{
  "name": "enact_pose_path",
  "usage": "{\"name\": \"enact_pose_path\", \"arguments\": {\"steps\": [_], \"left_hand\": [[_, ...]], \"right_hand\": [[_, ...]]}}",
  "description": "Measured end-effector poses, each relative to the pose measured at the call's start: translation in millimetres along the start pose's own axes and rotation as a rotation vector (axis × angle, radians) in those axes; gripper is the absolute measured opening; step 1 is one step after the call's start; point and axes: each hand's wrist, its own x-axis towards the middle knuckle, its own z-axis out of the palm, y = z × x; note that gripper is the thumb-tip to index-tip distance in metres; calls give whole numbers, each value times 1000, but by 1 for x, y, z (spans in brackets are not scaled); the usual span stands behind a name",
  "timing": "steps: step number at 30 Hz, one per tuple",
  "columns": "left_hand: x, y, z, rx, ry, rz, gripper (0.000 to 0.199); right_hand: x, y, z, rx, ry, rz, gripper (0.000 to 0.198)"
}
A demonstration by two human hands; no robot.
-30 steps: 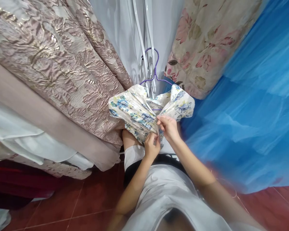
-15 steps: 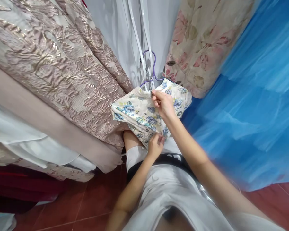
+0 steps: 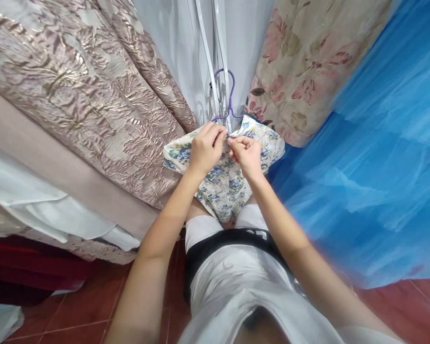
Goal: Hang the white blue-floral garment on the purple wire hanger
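A white dress with blue flowers (image 3: 218,179) hangs in front of me on a purple hanger (image 3: 231,95). My left hand (image 3: 206,148) is closed at the neckline, its fingertips pinching the edge of the cloth. Close beside it, my right hand (image 3: 247,153) is closed too, with thumb and forefinger on the neckline's other side. The two sets of fingertips almost meet at the middle of the neck. Whatever small fastening may be between them is hidden by the fingers. The dress's lower part falls over my legs.
A pink-gold embossed gown (image 3: 103,100) hangs on the left, above white cloth (image 3: 57,210). On the right are a cream floral garment (image 3: 315,62) and a bright blue gown (image 3: 372,181). White straps (image 3: 220,48) hang behind the hanger. The floor (image 3: 79,310) is red tile.
My left hand has moved up from the lower front of the dress to the neckline, beside my right hand. The right hand has stayed at the neck. The dress front now hangs lower and flatter.
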Motion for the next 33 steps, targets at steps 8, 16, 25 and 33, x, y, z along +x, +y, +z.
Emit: {"name": "enact_pose_path", "arguments": {"steps": [8,16,25,33], "left_hand": [[34,-60,-57,78,183,-83,46],[-56,-140,-98,-50,108,-334,61],[-162,-38,7,-277,186,-648,48],[-95,48,69,-431,-74,-298,32]], "right_hand": [[-34,42,-11,-178,-48,170,21],[-79,56,-38,-171,-103,280,21],[-108,94,-44,-225,-121,312,20],[-80,91,-101,-518,-72,203,10]]}}
